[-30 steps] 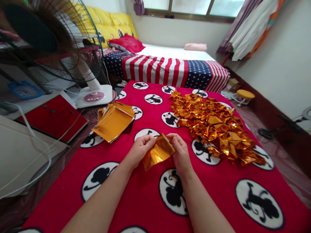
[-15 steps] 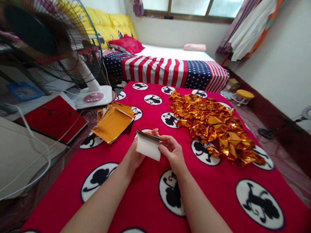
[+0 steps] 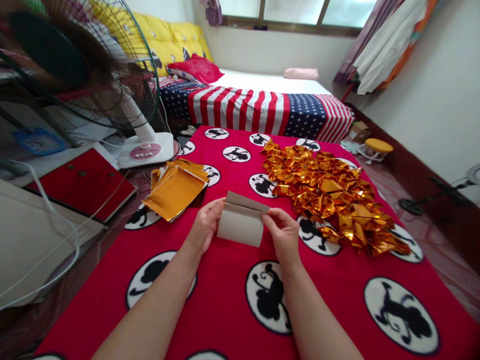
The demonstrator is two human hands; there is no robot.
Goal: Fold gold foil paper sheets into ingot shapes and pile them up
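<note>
A creased sheet of paper [image 3: 240, 226] is held above the red cloth, its pale side toward me and a fold running along its upper part. My left hand [image 3: 207, 223] pinches its left edge, while my right hand [image 3: 282, 227] grips the upper right corner between thumb and fingers. To the left lies a stack of gold foil sheets [image 3: 176, 192], some with white edges showing. On the right spreads a heap of folded gold foil pieces [image 3: 330, 195]. The far side of the held sheet is hidden.
The red cloth [image 3: 225, 310] has round black-and-white figures. An electric fan [image 3: 140, 150] stands at the left, near a red folder-like panel [image 3: 82, 182]. Beyond is a bed [image 3: 247, 107] with a striped and starred cover. A yellow-topped stool [image 3: 378, 145] sits at the right.
The paper has been opened out from a narrower folded shape and now shows more of its pale side. My hands have moved apart, the right one shifting rightward.
</note>
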